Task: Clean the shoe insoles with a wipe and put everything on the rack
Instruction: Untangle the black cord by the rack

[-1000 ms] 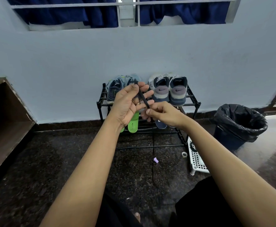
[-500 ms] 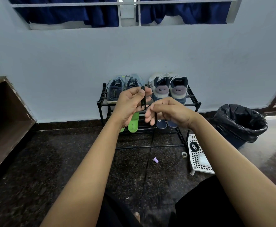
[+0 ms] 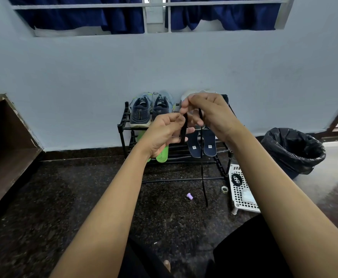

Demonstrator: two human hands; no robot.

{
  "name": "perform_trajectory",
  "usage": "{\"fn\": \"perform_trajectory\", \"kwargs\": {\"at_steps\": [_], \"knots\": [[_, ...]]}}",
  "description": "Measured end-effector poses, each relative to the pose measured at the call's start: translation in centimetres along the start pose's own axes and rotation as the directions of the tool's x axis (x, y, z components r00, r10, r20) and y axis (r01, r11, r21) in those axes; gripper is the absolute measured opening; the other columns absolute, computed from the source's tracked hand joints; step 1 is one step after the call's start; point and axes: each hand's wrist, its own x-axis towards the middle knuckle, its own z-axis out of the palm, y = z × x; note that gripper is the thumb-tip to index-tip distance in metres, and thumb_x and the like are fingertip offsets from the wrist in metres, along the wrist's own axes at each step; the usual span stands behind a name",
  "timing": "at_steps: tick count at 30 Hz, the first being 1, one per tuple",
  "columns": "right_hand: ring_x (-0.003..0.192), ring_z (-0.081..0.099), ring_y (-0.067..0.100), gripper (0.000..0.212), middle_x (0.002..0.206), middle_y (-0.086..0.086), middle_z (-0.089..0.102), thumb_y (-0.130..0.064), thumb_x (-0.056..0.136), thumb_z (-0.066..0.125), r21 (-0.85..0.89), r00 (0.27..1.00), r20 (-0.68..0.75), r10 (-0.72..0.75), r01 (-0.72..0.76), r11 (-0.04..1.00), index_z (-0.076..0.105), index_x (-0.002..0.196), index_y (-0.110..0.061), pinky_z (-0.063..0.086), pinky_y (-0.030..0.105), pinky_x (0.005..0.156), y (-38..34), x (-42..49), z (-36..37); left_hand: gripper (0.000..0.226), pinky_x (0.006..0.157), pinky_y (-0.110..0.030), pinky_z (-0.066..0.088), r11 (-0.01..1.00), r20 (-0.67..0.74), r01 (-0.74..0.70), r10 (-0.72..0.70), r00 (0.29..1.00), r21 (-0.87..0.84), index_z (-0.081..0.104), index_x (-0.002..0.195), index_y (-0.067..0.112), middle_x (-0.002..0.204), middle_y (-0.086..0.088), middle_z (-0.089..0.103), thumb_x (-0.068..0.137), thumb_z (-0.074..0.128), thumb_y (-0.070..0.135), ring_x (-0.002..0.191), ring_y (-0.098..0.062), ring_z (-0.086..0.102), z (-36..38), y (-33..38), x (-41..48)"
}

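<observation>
The right hand has risen above the left hand, both sets of fingers pinching the lace, probably coiling it for the rack.

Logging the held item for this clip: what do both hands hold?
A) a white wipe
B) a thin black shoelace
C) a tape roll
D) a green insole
B: the left hand grips the thin black shoelace, and the right hand pinches its strand, which dangles below.

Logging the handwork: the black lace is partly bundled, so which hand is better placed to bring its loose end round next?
Right, probably. The right hand pinches the shoelace where its loose tail hangs toward the floor; the left hand only grips the bundled part.
</observation>
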Motion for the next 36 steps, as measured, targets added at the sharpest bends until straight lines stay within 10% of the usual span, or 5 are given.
{"fn": "perform_trajectory", "kwargs": {"at_steps": [9, 16, 26, 36], "knots": [[0.061, 0.058, 0.011, 0.019, 0.107, 0.005, 0.070, -0.012, 0.094, 0.054, 0.010, 0.986, -0.164, 0.002, 0.000, 1.000, 0.063, 0.111, -0.010, 0.049, 0.023, 0.067, 0.5, 0.9, -0.4, 0.020, 0.086, -0.052, 0.056, 0.998, 0.074, 0.068, -0.069, 0.995, 0.015, 0.064, 0.105, 0.003, 0.097, -0.013, 0.073, 0.101, 0.048, 0.012, 0.098, -0.031, 0.071, -0.1, 0.1, -0.4], [0.111, 0.060, 0.012, 0.043, 0.122, 0.006, 0.062, 0.010, 0.086, 0.051, -0.208, 0.997, 0.023, 0.071, -0.064, 0.976, 0.050, 0.126, -0.006, 0.050, 0.024, 0.088, 2.7, 0.1, -1.6, 0.019, 0.077, -0.052, 0.059, 0.991, 0.083, 0.064, -0.054, 0.995, -0.121, 0.062, 0.103, 0.001, 0.089, -0.011, 0.073, 0.102, 0.045, 0.010, 0.088, -0.029, 0.073, 0.0, 0.7, -0.6], [0.068, 0.060, 0.015, 0.033, 0.074, 0.009, 0.063, 0.011, 0.082, 0.057, -0.227, 0.990, 0.003, 0.142, -0.138, 0.964, 0.048, 0.111, -0.002, 0.050, 0.027, 0.068, 4.8, -0.9, -1.2, 0.020, 0.075, -0.050, 0.060, 0.978, 0.033, 0.030, -0.023, 0.999, -0.205, 0.063, 0.101, 0.001, 0.089, -0.012, 0.073, 0.102, 0.045, 0.010, 0.085, -0.026, 0.073, -0.1, 0.9, -0.6], [0.080, 0.061, 0.005, 0.024, 0.082, -0.001, 0.069, 0.003, 0.088, 0.056, -0.287, 0.989, 0.076, 0.131, -0.104, 0.952, 0.072, 0.086, -0.015, 0.046, 0.020, 0.074, 4.3, -1.6, -0.9, 0.021, 0.070, -0.046, 0.061, 0.974, -0.017, 0.008, -0.012, 1.000, -0.228, 0.063, 0.101, 0.001, 0.089, -0.012, 0.073, 0.102, 0.045, 0.011, 0.084, -0.024, 0.074, -0.1, 0.8, -0.3]]}}
